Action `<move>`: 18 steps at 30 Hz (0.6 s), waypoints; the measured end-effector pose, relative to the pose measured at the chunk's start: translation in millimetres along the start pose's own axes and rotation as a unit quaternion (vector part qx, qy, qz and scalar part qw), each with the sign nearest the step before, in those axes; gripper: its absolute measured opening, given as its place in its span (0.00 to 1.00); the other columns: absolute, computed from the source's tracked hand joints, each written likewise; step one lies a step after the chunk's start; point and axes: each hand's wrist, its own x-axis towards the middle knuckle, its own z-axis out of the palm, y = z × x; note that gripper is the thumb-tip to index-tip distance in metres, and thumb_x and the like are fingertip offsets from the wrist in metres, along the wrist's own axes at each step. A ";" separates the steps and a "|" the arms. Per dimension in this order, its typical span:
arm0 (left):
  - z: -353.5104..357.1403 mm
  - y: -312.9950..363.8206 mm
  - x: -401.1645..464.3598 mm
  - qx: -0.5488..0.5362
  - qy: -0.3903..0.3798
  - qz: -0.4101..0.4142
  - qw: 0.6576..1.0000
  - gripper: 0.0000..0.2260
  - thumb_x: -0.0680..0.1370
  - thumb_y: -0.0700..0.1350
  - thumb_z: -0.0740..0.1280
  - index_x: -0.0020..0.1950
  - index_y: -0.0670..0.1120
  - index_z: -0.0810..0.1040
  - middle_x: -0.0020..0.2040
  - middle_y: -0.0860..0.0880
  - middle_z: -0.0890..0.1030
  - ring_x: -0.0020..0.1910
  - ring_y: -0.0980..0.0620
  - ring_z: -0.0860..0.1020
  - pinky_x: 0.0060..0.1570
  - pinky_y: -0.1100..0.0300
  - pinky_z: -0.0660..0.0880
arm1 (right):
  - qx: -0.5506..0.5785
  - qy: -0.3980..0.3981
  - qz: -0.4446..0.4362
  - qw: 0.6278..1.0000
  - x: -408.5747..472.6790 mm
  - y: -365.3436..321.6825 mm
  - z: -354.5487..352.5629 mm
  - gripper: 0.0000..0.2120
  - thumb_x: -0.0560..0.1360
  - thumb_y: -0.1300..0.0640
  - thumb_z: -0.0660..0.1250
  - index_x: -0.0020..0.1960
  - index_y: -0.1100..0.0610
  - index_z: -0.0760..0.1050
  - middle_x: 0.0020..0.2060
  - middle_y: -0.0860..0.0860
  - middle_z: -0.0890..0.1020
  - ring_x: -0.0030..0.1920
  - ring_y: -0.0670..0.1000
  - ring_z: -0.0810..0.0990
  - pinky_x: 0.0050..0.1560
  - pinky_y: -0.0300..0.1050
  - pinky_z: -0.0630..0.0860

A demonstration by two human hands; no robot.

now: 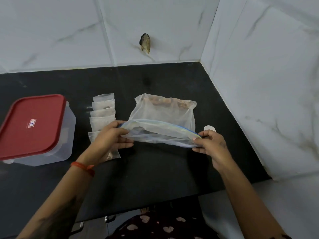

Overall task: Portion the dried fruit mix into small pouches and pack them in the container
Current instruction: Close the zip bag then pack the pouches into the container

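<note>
1. The big zip bag [165,116] of dried fruit mix [170,101] lies on the black counter [155,169], its fruit bunched at the far end.
2. The left hand [107,137] and right hand [209,144] each pinch a corner of its mouth, spreading it open.
3. The small pouches [102,116] wait in a row just left; the container [37,130] sits lidded.
4. I'd say this is the opening step; next, one hand must reach inside while the other keeps the mouth wide.

The large bag [164,118] is laid on the counter [155,169] — its near edge held between the left hand [110,135] and right hand [210,144]. The small pouches [102,116] are stacked just left of it, and the lidded container [36,128] is set further left.
</note>
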 end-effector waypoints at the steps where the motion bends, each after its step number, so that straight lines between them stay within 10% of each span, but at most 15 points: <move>1: -3.3 0.7 -2.0 -0.041 -0.019 -0.009 0.999 0.10 0.79 0.34 0.58 0.55 0.45 0.74 0.52 0.40 0.79 0.47 0.43 0.80 0.42 0.54 0.81 | 0.022 -0.033 0.027 0.999 -2.3 -4.9 -4.6 0.06 0.72 0.69 0.69 0.47 0.62 0.76 0.43 0.58 0.80 0.43 0.54 0.82 0.40 0.43 0.82; 7: -18.2 -7.7 -1.5 -0.145 -0.061 -0.005 0.988 0.15 0.77 0.29 0.58 0.61 0.39 0.74 0.59 0.39 0.78 0.55 0.45 0.80 0.45 0.60 0.81 | 0.041 -0.082 0.069 0.993 -11.3 -18.6 -19.3 0.09 0.70 0.72 0.69 0.49 0.65 0.78 0.43 0.58 0.83 0.42 0.53 0.84 0.40 0.39 0.82; 12: -32.4 -14.1 0.6 -0.254 -0.158 -0.013 0.954 0.30 0.60 0.34 0.78 0.61 0.35 0.77 0.60 0.38 0.79 0.58 0.45 0.79 0.48 0.60 0.80 | 0.040 -0.003 0.071 0.997 -11.7 -18.0 -12.6 0.06 0.69 0.70 0.71 0.44 0.63 0.78 0.41 0.59 0.83 0.37 0.51 0.82 0.34 0.37 0.79; 18: -11.0 -17.4 -5.0 0.018 0.051 0.087 0.995 0.05 0.74 0.36 0.67 0.49 0.40 0.76 0.46 0.43 0.81 0.41 0.52 0.82 0.35 0.65 0.80 | -0.158 0.099 -0.069 0.980 -13.2 -2.6 1.8 0.09 0.67 0.67 0.73 0.38 0.55 0.76 0.35 0.54 0.82 0.31 0.49 0.81 0.34 0.40 0.79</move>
